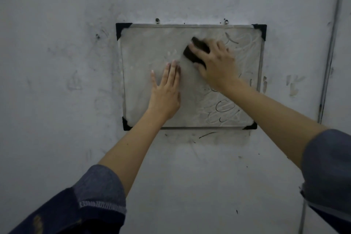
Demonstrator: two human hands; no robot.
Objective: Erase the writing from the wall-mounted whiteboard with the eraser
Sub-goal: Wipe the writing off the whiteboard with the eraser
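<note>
Grey, scuffed wall (57,62) behind, whiteboard (144,47) hung on it. Left hand (166,89) flat on the cleared half, fingers straight, holding nothing. Right hand (216,62) curled over the dark eraser (195,51), long axis slanting down-right, pressed to the board near top centre. Remaining writing (226,110) to the right of and below the eraser, nearer the right hand: probably next sweep rightward and down.

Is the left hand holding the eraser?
No, the left hand lies flat on the whiteboard; the right hand grips the eraser.
</note>
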